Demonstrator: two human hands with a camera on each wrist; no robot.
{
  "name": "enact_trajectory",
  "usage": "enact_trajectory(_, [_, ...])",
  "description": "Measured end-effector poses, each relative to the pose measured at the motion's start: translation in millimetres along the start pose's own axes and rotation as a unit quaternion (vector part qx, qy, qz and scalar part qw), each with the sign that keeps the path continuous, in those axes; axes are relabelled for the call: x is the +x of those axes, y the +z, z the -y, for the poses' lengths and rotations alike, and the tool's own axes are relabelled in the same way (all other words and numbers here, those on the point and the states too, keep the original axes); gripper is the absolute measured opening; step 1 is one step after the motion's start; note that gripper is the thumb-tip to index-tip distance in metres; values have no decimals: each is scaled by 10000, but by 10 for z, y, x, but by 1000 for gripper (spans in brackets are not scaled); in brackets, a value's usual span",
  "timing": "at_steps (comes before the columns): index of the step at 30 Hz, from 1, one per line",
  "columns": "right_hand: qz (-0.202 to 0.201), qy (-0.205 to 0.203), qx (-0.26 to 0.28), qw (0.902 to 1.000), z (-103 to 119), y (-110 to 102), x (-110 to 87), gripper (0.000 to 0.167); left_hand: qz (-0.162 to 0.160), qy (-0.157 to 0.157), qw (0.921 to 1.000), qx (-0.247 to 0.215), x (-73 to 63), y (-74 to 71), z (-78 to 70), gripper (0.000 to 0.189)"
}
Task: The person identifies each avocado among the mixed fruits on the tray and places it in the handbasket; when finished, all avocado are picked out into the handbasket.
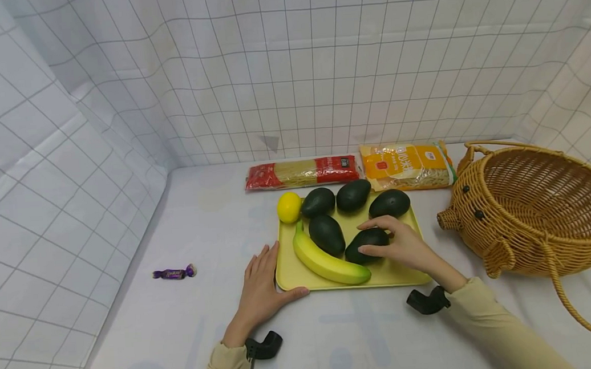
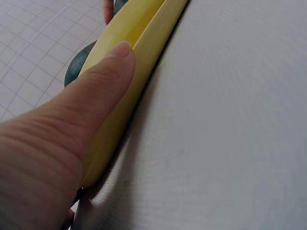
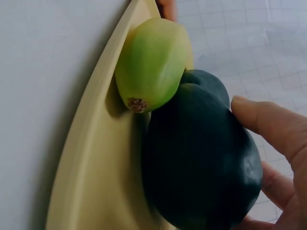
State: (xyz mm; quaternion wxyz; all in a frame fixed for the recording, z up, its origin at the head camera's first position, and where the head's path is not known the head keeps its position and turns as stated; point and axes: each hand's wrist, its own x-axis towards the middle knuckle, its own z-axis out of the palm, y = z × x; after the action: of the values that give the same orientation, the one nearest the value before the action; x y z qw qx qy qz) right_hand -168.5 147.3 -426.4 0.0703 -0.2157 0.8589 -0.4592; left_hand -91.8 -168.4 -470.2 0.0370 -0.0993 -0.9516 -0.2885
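Observation:
A yellow tray [image 1: 395, 279] lies on the table, bearing a banana [image 1: 327, 263], a lemon [image 1: 289, 207] and several dark green avocados [image 1: 318, 202]. With thumb and fingers curled round it, my right hand [image 1: 400, 244] grips the avocado [image 1: 364, 245] nearest the tray's front right. That avocado [image 3: 196, 158] sits low on the tray beside the banana tip [image 3: 151, 67] in the right wrist view. My left hand [image 1: 260, 287] rests at the tray's left front corner with fingers straight. Its thumb [image 2: 108, 72] lies against the tray rim in the left wrist view.
Behind the tray lie a red pack of noodles [image 1: 302, 172] and an orange pack [image 1: 407, 166]. A wicker pig-shaped basket [image 1: 528, 237] stands on the right, its handle [image 1: 566, 303] hanging forward. A purple-wrapped candy [image 1: 175, 273] lies on the left. Gridded cloth surrounds the table.

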Motion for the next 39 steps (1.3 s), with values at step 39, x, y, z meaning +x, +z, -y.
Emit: enact_trajectory(39, [13, 639, -591, 9962, -107, -64, -184, 61, -11, 53, 10000, 0, 11, 2, 17, 114])
